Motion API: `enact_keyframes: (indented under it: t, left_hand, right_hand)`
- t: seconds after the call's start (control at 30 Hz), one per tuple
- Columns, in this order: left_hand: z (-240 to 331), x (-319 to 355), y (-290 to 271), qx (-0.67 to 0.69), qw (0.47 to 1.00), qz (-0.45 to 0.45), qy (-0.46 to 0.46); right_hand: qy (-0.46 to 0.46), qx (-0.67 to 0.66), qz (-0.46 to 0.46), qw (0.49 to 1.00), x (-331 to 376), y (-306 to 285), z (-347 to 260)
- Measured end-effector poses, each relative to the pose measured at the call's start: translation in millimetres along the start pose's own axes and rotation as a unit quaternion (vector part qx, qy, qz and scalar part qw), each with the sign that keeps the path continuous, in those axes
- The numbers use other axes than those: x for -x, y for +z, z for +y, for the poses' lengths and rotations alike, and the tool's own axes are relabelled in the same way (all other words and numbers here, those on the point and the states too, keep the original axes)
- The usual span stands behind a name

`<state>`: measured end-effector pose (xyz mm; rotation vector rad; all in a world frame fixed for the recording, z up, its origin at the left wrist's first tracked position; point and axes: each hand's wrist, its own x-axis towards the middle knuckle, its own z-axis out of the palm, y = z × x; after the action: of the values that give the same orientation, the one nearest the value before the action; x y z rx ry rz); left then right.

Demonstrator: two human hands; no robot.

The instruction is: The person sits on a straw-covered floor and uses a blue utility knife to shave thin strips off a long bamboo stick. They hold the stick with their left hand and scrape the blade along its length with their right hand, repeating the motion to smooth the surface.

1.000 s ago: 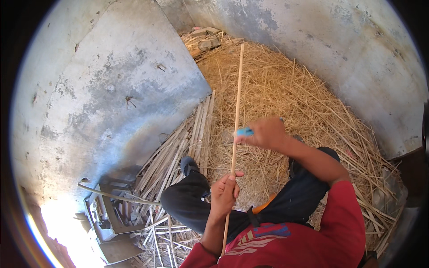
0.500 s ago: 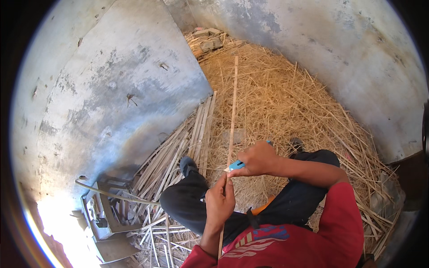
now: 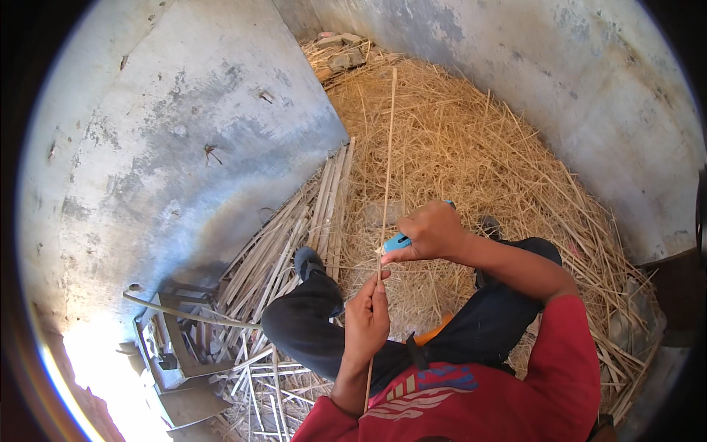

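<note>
Pinching a thin wooden strip (image 3: 390,147) in the left hand (image 3: 368,322), from the lap (image 3: 392,362) out over heaped shavings (image 3: 471,162); clutching a blue utility knife (image 3: 398,241) in the right hand (image 3: 434,230), at the strip. Hemmed in by a stained wall (image 3: 199,140), with slats (image 3: 329,202) beside the left shoe (image 3: 309,262).

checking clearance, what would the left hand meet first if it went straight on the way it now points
Most likely the right hand, which grips a blue tool, just ahead along the thin stick that the left hand holds; depth is hard to judge.
</note>
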<state>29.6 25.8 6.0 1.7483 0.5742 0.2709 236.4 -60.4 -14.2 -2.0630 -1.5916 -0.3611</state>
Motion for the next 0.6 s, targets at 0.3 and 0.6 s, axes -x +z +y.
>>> enact_keyframes:
  t: [0.3, 0.6]
  left_hand:
    - [11, -7, 3, -0.07, 0.996, 0.03, 0.049]
    - [10, -4, 0, -0.109, 0.992, 0.031, 0.06]
  right_hand:
    - [-0.022, 0.02, 0.052, 0.998, -10, -2, 11]
    - [0.016, 0.027, 0.077, 0.997, -15, 6, 34]
